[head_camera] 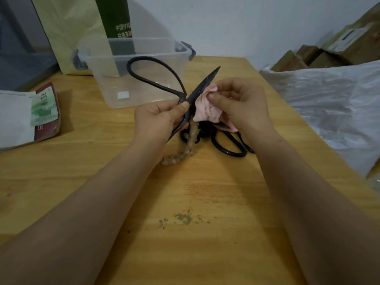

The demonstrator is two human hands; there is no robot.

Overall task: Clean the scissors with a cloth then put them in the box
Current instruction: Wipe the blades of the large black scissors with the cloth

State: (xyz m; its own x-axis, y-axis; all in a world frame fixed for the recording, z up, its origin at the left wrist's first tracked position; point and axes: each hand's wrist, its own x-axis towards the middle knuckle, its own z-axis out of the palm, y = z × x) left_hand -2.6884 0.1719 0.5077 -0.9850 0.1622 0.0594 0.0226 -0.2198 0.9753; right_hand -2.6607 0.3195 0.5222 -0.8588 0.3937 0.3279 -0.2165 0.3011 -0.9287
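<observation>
1. Wooden desk (205, 192) fills most of what we see – both forearms reach in over it.
2. White plastic sheet (329, 110) is bunched at the desk's right edge, w/ cardboard boxes (349, 44) behind it.
3. Yellow-green paper bag (72, 27) stands at the back left, a dark green carton (117, 17) beside it.
4. Clear plastic box (107, 79) w/ grey latches sits lidless at the back of the desk, in front of the bag; we see no scissors in it.
5. Papers (14, 120) & a red packet (47, 112) lie at the left edge.
6. Left hand (156, 120): fingers and thumb clamped on the scissors (202, 86) near the pivot.
7. Right hand (242, 103): fingers pinched together on the cloth (205, 109), pressing it to a blade.
8. The scissors are dark and splayed into an X – held above the desk just in front of the box, loop handle toward it, one blade tip pointing up-right.
9. Spare pair (230, 145), black, lies on the desk under the right hand.
10. The cloth is pink and crumpled, touching the blade's right side.
11. Twisted tan cord (191, 138) lies on the desk below the hands.
12. Grey smudges (183, 218) mark the desk nearer us.
</observation>
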